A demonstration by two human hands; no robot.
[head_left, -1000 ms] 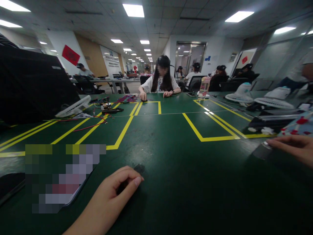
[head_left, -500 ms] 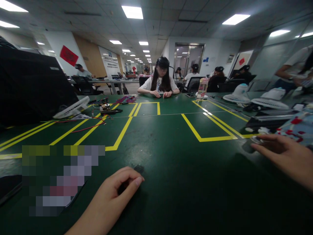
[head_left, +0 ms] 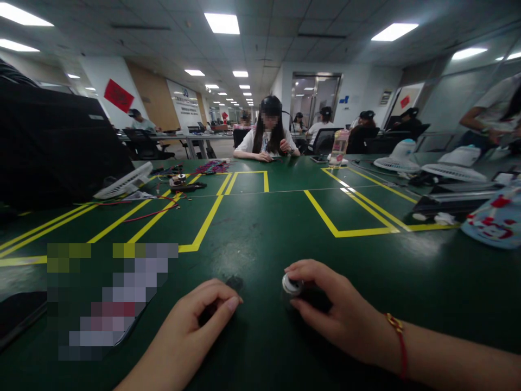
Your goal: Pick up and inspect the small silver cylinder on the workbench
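Note:
My right hand point(head_left: 340, 307) grips a small round container with a silver-white top point(head_left: 291, 284) between thumb and fingers. It is upright, low over the green tabletop or standing on it; I cannot tell which. Its lower part is dim and hard to make out. To the left, my left hand point(head_left: 203, 317) rests on the table with its fingers curled and the thumb against the forefinger. Anything inside that curl is hidden. Just beyond its fingertips lies a small dark patch point(head_left: 235, 282), whether a thing or a stain I cannot tell.
Yellow tape point(head_left: 366, 232) marks the green table point(head_left: 260, 228). At the left are a black bag point(head_left: 52, 146), a white fan point(head_left: 124, 182), wires and a blurred-out flat item. A blue patterned item point(head_left: 494, 220), fans and a bottle point(head_left: 337, 149) stand right. A person sits opposite.
My right hand has come in from the far right to the middle, bringing the small container close to my left hand. My left hand stays nearly still. The person opposite has raised one hand.

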